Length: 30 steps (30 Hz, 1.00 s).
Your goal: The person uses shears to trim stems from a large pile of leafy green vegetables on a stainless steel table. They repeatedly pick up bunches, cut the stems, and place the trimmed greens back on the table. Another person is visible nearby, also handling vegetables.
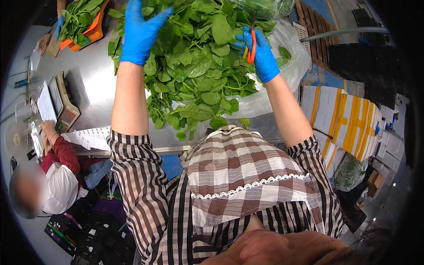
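A large heap of leafy greens [198, 66] covers the metal table [99, 96] in front of me, partly on a clear plastic bag [285, 96]. My left hand [140, 34], in a blue glove, is over the heap's left side, thumb spread from the fingers. Nothing shows in its grip, though its fingertips run out of the picture. My right hand [260, 53], also blue-gloved, is at the heap's right side. It holds scissors [252, 48] with orange and yellow handles; their blades point away from me, partly hidden among the leaves.
An orange basket [94, 34] of greens stands at the far left, beside another person's gloved hand [60, 26]. A scale [68, 112] and paper sheets [96, 137] lie left, near a seated person [63, 179]. Taped white boxes [341, 116] and a wooden pallet [314, 33] are at right.
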### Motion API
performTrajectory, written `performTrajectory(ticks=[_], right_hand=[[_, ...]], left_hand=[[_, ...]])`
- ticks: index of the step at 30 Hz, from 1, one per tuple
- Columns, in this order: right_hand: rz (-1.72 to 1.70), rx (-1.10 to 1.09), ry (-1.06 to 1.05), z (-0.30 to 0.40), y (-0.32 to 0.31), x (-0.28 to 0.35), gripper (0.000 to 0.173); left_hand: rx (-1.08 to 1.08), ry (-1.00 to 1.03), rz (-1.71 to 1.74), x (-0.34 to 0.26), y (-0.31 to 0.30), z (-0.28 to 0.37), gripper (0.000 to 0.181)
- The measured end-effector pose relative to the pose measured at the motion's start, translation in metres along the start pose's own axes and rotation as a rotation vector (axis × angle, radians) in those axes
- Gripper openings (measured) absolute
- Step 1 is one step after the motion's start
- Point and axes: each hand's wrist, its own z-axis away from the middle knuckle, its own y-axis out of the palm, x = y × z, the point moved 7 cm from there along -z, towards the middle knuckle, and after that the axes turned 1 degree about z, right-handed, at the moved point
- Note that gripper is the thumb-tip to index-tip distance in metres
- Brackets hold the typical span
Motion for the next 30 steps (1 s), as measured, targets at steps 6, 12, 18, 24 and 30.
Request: performTrajectory(ticks=[6, 12, 18, 24, 30], right_hand=[[0.064, -0.099, 0.152, 0.038, -0.028, -0.081, 0.048], [0.273, -0.147, -0.005, 0.038, -0.038, -0.145, 0.054], [0.448, 0.006, 0.107, 0.051, 0.018, -0.138, 0.053], [0.434, -0.028, 0.116, 0.049, 0.022, -0.142, 0.063], [0.415, 0.106, 0.001, 0.039, 0.038, -0.154, 0.066]], left_hand=[[-0.02, -0.075, -0.307, 0.046, -0.001, 0.076, 0.093], [-0.208, -0.555, -0.075, 0.12, 0.029, 0.229, 0.078], [-0.441, -0.786, 0.408, 0.143, 0.067, 0.256, 0.098], [-0.507, -0.876, 0.279, 0.149, 0.061, 0.246, 0.102], [-0.374, -0.701, 0.397, 0.128, 0.08, 0.227, 0.103]])
